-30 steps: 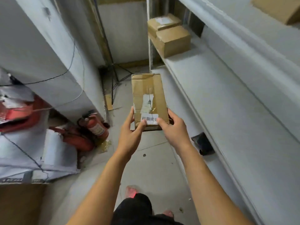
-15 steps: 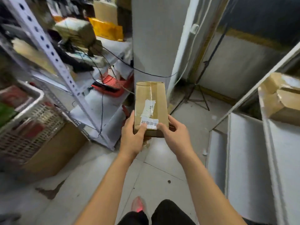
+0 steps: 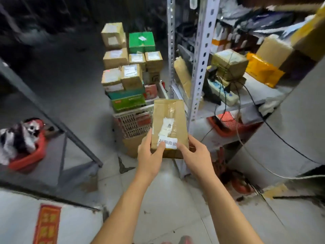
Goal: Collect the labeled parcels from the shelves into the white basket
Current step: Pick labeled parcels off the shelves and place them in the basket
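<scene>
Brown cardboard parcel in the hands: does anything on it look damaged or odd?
Yes. On the brown cardboard parcel, the white shipping label is torn and ragged, only a strip remaining mid-face. The small white printed sticker below it looks intact, its edges under the thumbs of the left hand and right hand.

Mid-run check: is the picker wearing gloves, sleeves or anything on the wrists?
Neither hand is gloved: left hand and right hand are bare. The left forearm and right forearm show no sleeves, and no watch, band or ring is visible.
</scene>
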